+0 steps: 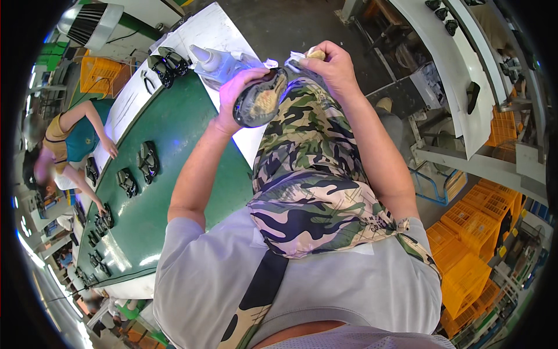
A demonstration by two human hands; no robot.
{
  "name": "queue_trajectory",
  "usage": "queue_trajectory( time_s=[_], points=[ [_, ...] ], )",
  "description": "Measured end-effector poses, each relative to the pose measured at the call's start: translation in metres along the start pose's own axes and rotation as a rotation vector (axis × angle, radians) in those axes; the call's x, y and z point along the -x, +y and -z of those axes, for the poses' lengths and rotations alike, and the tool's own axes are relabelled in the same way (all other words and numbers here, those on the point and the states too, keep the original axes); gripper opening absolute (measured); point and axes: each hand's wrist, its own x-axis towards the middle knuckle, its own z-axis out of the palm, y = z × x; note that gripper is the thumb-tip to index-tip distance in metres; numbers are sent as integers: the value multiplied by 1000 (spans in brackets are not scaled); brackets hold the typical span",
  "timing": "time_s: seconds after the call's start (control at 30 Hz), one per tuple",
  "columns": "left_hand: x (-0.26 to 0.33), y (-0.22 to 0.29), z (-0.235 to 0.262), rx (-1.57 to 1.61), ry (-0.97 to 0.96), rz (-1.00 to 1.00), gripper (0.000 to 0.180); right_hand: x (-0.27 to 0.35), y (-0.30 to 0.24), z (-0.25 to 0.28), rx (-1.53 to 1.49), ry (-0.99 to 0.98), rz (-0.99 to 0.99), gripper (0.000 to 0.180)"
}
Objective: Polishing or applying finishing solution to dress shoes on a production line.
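Note:
My left hand (238,93) is closed around a black shoe (260,104), held up over the table's edge. The shoe's tan, worn-looking inner or under surface faces me; which one I cannot tell. To the right of it, my right hand (337,71) pinches a small tan and white wad (315,54), apart from the shoe. Its exact kind is not clear. Just beyond my left hand stands a white squeeze bottle (209,58) with a pointed nozzle, among bluish clear plastic. A pair of dark sandals (167,65) rests on the white tabletop to its left.
On my left runs a green work surface (180,116) bearing several black sandals (147,161). A co-worker's arm (87,116) reaches in from the far left. Orange crates (465,227) are stacked at right. Another white bench (447,64) with shoes stands beyond the aisle.

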Motion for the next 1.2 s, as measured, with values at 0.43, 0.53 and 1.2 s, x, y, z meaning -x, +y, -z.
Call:
queue_trajectory(
  time_s=[0.43,0.53,1.2],
  points=[
    [-15,15,-12,-127,-54,-102,48,21,-10,-15,-95,-21,-40,15],
    [-17,14,-15,-150,-59,-94,50,29,-21,-22,-160,-8,-48,16],
    [-7,2,3,259,-601,552,73,18,-55,-29,143,-130,196,17]
  ],
)
